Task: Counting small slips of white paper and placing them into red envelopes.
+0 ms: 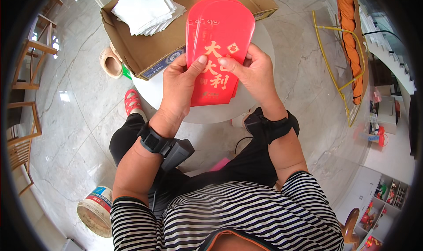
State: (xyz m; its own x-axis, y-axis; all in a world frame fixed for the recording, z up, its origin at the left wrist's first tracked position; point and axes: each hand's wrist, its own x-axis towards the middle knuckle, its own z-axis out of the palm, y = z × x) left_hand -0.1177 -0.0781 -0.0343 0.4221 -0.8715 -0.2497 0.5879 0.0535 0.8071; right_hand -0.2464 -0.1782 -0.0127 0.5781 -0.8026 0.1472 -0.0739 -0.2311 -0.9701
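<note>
Before me, above a round white table (211, 114), both hands hold several overlapping red paper envelopes (224, 29) with gold characters. My left hand (181, 82) grips their left edge, its thumb on the front. My right hand (257, 74) grips the right edge, its thumb also across the front. The envelopes are slightly fanned, their rounded ends pointing away from me. Behind them a shallow cardboard box (122, 36) rests on the table, and a pile of white paper sheets (145, 11) lies in its left part. The fingers behind the envelopes are partly hidden.
A dirty round bucket (96, 213) stands on the floor at lower left. A beige round-mouthed container (112, 64) is left of the table. Wooden chairs (24, 118) stand at far left. On the right are a yellow metal frame (325, 57) and an orange padded item (350, 46).
</note>
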